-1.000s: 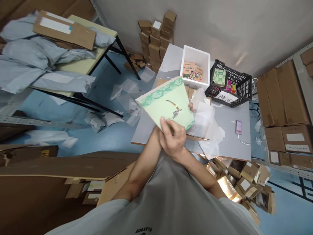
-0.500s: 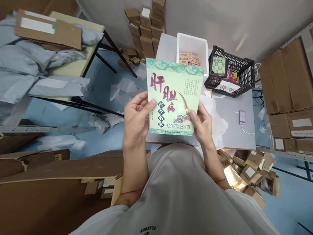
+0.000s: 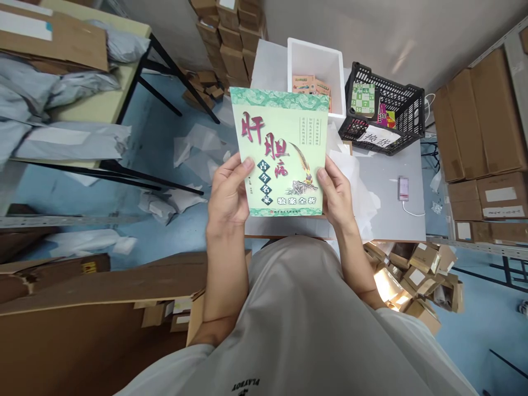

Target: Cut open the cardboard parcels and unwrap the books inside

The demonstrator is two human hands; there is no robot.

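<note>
A light green book (image 3: 284,154) with purple and dark green Chinese characters is held up in front of me, its cover facing me. My left hand (image 3: 229,190) grips its left edge, thumb on the cover and the other fingers behind it. On the right edge, my right hand (image 3: 336,190) pinches the book the same way. Behind the book's top, a white foam box (image 3: 315,52) holds several small orange printed packs. Beside it a black plastic crate (image 3: 406,93) contains a green checkered item and brightly coloured items, with a handwritten paper label on its front.
A phone (image 3: 403,188) on a white cable lies on the grey table (image 3: 391,220), near sheets of white paper. Cardboard boxes are stacked at the wall, on the right shelf and on the floor. Grey parcels (image 3: 74,140) cover the left table; a large open carton (image 3: 82,330) stands at lower left.
The book and both hands have shifted slightly left and up in view, and the book's tilt has lessened a little. The surroundings have also shifted left and up. Both hands keep their grip.
</note>
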